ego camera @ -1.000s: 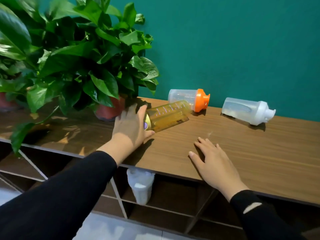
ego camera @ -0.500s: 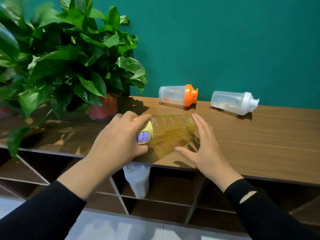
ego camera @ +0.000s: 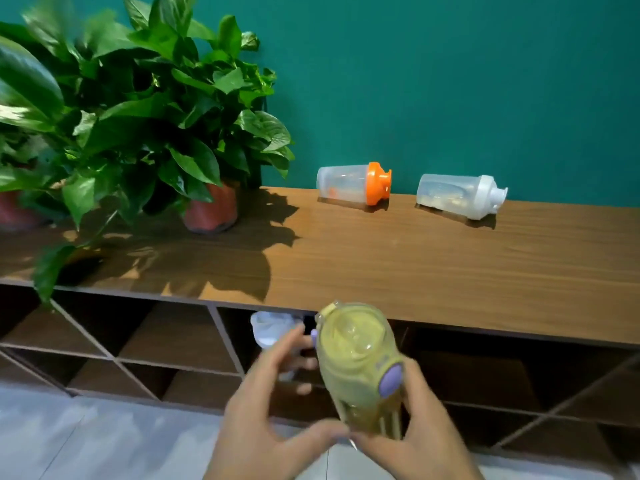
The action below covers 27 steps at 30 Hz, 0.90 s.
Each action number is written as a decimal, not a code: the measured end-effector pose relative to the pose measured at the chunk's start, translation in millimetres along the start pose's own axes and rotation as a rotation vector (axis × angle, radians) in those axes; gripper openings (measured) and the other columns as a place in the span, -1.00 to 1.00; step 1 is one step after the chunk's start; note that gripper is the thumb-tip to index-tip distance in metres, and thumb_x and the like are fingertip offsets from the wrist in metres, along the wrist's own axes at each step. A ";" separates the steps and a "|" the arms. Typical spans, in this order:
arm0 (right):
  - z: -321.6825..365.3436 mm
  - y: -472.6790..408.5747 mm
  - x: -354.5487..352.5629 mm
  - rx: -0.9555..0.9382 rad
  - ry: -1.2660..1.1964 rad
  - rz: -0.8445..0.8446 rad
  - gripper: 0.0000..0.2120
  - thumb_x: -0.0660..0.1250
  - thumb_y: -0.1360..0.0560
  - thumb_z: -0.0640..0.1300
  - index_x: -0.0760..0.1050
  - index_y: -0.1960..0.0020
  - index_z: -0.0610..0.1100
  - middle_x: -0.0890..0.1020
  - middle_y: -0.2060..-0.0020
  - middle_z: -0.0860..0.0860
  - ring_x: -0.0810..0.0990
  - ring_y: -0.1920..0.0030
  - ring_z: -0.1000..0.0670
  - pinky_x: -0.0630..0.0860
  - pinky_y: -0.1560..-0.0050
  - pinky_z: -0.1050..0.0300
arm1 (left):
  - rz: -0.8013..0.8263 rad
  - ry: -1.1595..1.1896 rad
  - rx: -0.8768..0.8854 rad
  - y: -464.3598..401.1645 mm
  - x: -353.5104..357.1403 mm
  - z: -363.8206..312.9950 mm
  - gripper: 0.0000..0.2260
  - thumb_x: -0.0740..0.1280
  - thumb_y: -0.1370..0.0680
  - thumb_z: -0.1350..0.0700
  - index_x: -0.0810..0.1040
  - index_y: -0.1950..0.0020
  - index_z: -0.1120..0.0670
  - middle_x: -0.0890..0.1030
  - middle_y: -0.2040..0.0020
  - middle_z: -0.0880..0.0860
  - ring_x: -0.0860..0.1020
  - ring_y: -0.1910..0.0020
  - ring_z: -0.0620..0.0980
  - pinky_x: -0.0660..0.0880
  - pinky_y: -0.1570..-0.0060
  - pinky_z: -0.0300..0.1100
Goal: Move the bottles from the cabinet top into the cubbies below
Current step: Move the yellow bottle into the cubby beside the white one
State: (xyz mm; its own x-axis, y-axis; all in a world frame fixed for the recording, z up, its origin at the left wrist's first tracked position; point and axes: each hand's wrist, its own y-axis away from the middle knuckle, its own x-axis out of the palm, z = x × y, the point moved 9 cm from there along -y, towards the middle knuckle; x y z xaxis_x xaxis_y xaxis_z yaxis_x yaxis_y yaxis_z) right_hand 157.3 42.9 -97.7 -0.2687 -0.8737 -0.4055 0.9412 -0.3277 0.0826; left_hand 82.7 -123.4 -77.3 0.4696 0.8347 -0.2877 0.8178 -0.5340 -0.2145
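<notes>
Wooden cabinet [ego camera: 450,271], hands [ego camera: 346,434] gripping yellow bottle [ego camera: 360,362]

- Cabinet top [ego camera: 415,265] runs across the middle, wall behind it.
- Plant [ego camera: 145,109] stands on the top at 10 o'clock.
- Two bottles lie on their sides at the back edge: one [ego camera: 353,183] at 12 o'clock, the other [ego camera: 460,195] just right of it, at 1 o'clock, apart.
- Cubbies [ego camera: 173,344] sit below the top.
- A fourth bottle [ego camera: 270,329] is in a cubby, under the front edge.
- A held bottle [ego camera: 360,362] is off the top, before the cubbies at 6 o'clock, between the left hand [ego camera: 273,424] and right hand [ego camera: 419,431].
</notes>
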 end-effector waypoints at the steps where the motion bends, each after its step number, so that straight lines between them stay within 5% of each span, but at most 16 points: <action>1: -21.0 3.5 11.9 0.080 0.004 0.011 -0.13 0.58 -0.05 0.21 0.31 -0.30 0.35 0.61 -0.19 0.24 0.60 -0.19 0.20 0.54 -0.23 0.10 | 0.024 0.122 -0.074 11.3 15.3 6.1 -0.07 0.67 -0.27 0.12 0.27 -0.50 -0.28 0.52 -0.39 -0.21 0.54 -0.35 -0.13 0.62 -0.13 -0.08; 4: -64.7 2.8 45.4 0.200 -0.001 0.114 -0.21 0.49 -0.10 0.17 0.32 -0.30 0.32 0.64 -0.15 0.15 0.64 -0.14 0.12 0.56 -0.23 0.00 | -0.010 0.166 -0.283 25.6 53.4 54.9 -0.12 0.61 -0.20 0.07 0.28 -0.41 -0.30 0.57 -0.18 -0.45 0.57 -0.18 -0.38 0.60 -0.01 -0.32; 6: -84.1 -11.6 51.3 0.115 0.150 0.094 -0.40 0.48 -0.31 0.08 0.43 -0.32 0.11 0.67 -0.10 0.01 0.68 -0.08 -0.01 0.60 -0.18 -0.10 | -0.055 0.202 -0.346 17.7 63.1 85.3 -0.13 0.62 -0.16 -0.04 0.30 -0.38 -0.28 0.57 -0.15 -0.47 0.55 -0.15 -0.44 0.60 -0.06 -0.33; 8: -101.4 -25.6 57.7 0.135 0.136 0.064 -0.65 0.39 -0.49 -0.07 0.48 -0.26 0.03 0.67 -0.09 -0.07 0.68 -0.06 -0.07 0.64 -0.05 0.07 | -0.056 0.172 -0.398 5.2 68.4 105.0 -0.11 0.64 -0.17 -0.12 0.30 -0.42 -0.27 0.57 -0.22 -0.37 0.53 -0.21 -0.41 0.58 -0.21 -0.23; 10: -112.4 -41.1 60.3 0.190 0.120 0.000 -0.47 0.42 -0.44 -0.15 0.32 -0.28 0.23 0.54 -0.22 0.08 0.58 -0.18 0.07 0.54 -0.09 0.29 | -0.060 0.149 -0.417 -8.7 73.6 123.2 -0.17 0.65 -0.21 -0.09 0.33 -0.39 -0.27 0.59 -0.25 -0.25 0.56 -0.23 -0.30 0.56 -0.25 -0.17; 12: -118.3 -54.3 58.6 0.201 0.091 -0.028 -0.39 0.43 -0.42 -0.16 0.28 -0.33 0.25 0.48 -0.24 0.16 0.53 -0.20 0.13 0.55 -0.16 0.22 | -0.079 0.105 -0.419 -25.8 73.5 134.6 -0.29 0.63 -0.28 0.03 0.36 -0.30 -0.29 0.62 -0.18 -0.22 0.60 -0.16 -0.29 0.57 -0.13 -0.27; 16: -128.5 -83.5 63.2 0.288 -0.007 -0.012 -0.61 0.43 -0.40 -0.15 0.37 -0.12 0.12 0.57 -0.09 0.06 0.63 -0.03 0.09 0.64 -0.07 -0.04 | -0.111 0.016 -0.456 -53.8 75.8 157.9 -0.34 0.60 -0.34 0.10 0.34 -0.31 -0.16 0.62 -0.14 -0.18 0.61 -0.07 -0.32 0.58 0.01 -0.35; 19: -134.0 -97.2 60.3 0.333 0.015 -0.046 -0.72 0.41 -0.45 -0.13 0.37 -0.04 0.06 0.54 -0.03 0.02 0.60 0.00 0.07 0.62 -0.07 -0.01 | -0.111 -0.017 -0.458 -69.6 78.8 164.7 -0.34 0.60 -0.36 0.12 0.29 -0.30 -0.15 0.59 -0.11 -0.21 0.58 -0.02 -0.40 0.51 0.13 -0.54; 21: -134.3 -105.2 58.7 0.341 0.015 -0.066 -0.63 0.42 -0.48 -0.18 0.31 -0.09 0.14 0.54 -0.01 0.05 0.60 -0.01 0.06 0.62 -0.10 0.01 | -0.116 -0.033 -0.460 -78.6 79.6 169.0 -0.32 0.59 -0.37 0.14 0.26 -0.30 -0.16 0.57 -0.09 -0.24 0.55 -0.04 -0.39 0.48 0.13 -0.58; 27: -148.1 -116.6 58.8 0.405 0.059 -0.046 -0.59 0.37 -0.54 -0.23 0.36 -0.33 -0.04 0.54 0.07 0.03 0.57 0.05 0.01 0.60 -0.05 0.08 | -0.145 -0.074 -0.466 -91.6 85.2 180.1 -0.26 0.57 -0.29 -0.01 0.24 -0.36 -0.18 0.66 -0.09 -0.04 0.64 -0.09 -0.07 0.64 -0.09 -0.04</action>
State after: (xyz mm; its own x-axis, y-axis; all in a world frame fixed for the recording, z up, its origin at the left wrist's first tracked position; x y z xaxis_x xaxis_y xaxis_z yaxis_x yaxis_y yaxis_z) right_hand 62.1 82.9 -265.9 -0.2851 -0.8369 -0.4672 0.7686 -0.4908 0.4102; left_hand -12.1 -27.6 -250.3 0.3289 0.8749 -0.3553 0.9427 -0.2822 0.1778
